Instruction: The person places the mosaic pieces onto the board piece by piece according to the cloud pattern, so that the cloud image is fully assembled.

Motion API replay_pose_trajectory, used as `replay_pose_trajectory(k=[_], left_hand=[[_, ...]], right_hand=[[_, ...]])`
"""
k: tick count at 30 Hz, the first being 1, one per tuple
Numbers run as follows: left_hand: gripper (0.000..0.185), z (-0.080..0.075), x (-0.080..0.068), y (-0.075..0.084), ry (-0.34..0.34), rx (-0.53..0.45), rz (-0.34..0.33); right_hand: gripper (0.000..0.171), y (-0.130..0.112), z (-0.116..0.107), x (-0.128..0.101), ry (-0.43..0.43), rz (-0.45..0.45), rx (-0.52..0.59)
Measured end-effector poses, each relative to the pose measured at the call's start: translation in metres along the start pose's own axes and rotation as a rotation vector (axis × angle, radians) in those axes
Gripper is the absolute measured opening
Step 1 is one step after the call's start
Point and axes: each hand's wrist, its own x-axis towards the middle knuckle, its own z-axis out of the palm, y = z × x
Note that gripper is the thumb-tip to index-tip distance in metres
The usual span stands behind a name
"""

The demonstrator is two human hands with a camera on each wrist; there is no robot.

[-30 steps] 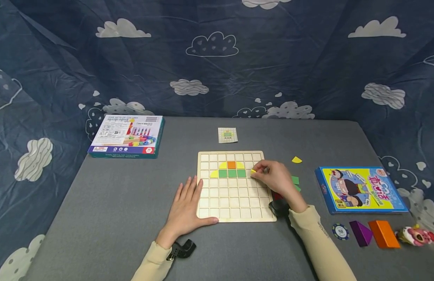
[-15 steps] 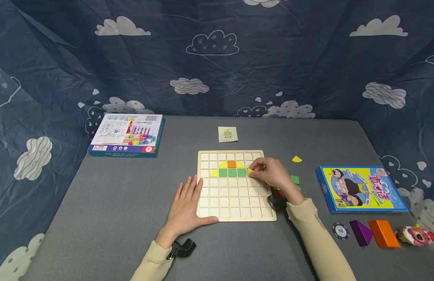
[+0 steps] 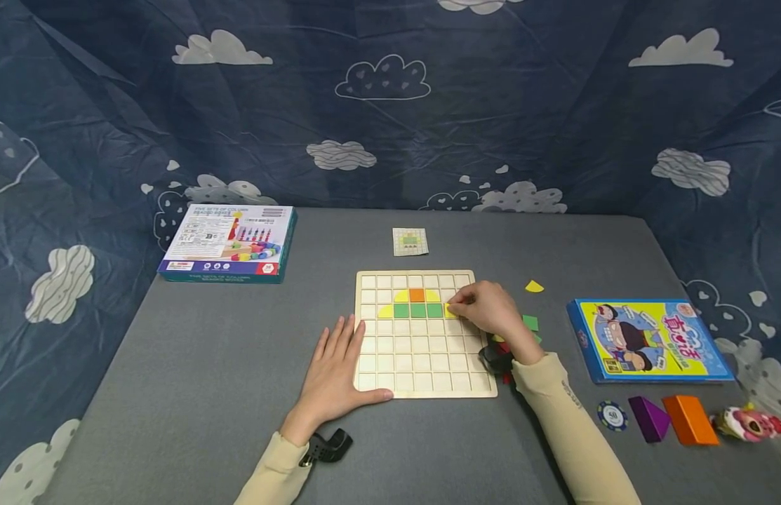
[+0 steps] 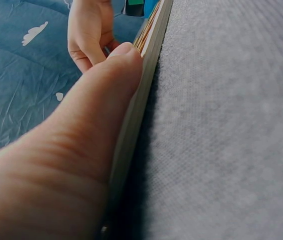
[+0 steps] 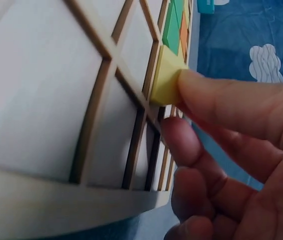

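Observation:
A wooden grid board (image 3: 424, 372) lies on the grey table. Green squares (image 3: 418, 311), an orange square (image 3: 417, 295) and yellow curved pieces (image 3: 386, 312) fill cells in its upper rows. My right hand (image 3: 485, 312) pinches a small yellow piece (image 3: 450, 311) and sets it into the cell right of the green row; the right wrist view shows the yellow piece (image 5: 165, 77) pressed by a fingertip (image 5: 201, 95) against the grid. My left hand (image 3: 335, 368) lies flat at the board's left edge, its thumb (image 4: 106, 90) along the board's rim (image 4: 149, 65).
A small pattern card (image 3: 410, 242) lies behind the board. Loose yellow (image 3: 533, 286) and green (image 3: 530, 322) pieces sit right of it. A blue box (image 3: 649, 340), a chip (image 3: 612, 416), purple (image 3: 649, 419) and orange (image 3: 690, 419) blocks and a toy (image 3: 751, 423) are at right; another box (image 3: 229, 243) at left.
My right hand has shifted slightly left and lowered the yellow piece into the cell beside the green squares. The left hand has stayed put.

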Motion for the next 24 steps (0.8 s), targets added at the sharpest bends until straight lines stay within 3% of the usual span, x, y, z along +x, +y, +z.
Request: replay_pose_trajectory(k=[12,24], left_hand=[[0.118,-0.0001,-0.0006,0.0004,0.007,-0.015,0.007],[0.118,0.0008,-0.0002,-0.0007,0.014,-0.013,0.014]], right_hand=[[0.009,-0.0035,0.0025,-0.0007,0.027,0.009,-0.051],[0.006,0.0048,0.0015,-0.0089,0.008,-0.008,-0.018]])
